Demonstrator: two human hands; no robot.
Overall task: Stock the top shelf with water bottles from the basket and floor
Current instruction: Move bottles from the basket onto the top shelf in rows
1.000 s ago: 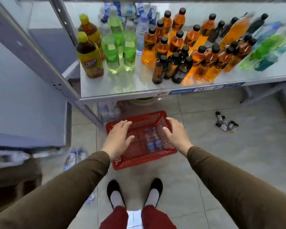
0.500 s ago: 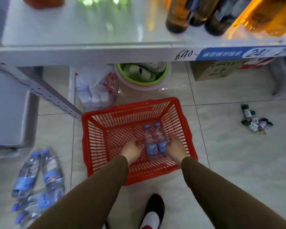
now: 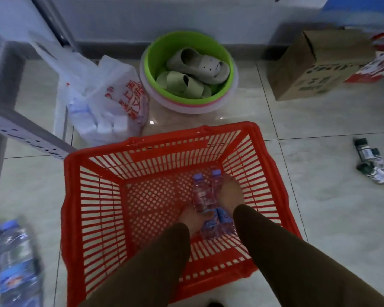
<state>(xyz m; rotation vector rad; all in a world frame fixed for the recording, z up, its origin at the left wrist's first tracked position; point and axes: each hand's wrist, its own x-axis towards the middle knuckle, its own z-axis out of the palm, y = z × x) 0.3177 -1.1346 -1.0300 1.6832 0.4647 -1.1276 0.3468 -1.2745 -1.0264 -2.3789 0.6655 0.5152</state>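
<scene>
A red plastic basket (image 3: 93, 196) stands on the tiled floor in front of me. Two small water bottles with pale blue caps lie side by side at its bottom right. My left hand (image 3: 192, 217) is wrapped around the left bottle (image 3: 201, 196) from the left. My right hand (image 3: 230, 193) closes on the right bottle (image 3: 215, 176) from the right, hiding most of it. Both hands are deep inside the basket, wrists in brown sleeves. More water bottles (image 3: 16, 262) lie on the floor at the lower left. The top shelf is out of view.
A green basin (image 3: 155, 52) holding slippers and a white plastic bag (image 3: 106, 103) stand behind the basket. A cardboard box (image 3: 308, 69) sits at the upper right. Small dark bottles (image 3: 375, 167) lie on the floor at right. A grey shelf upright (image 3: 24, 134) slants at left.
I have bent down closer to the basket, and the shelf of drinks has left the view. Both hands went from above the basket down into it and closed around the two bottles.
</scene>
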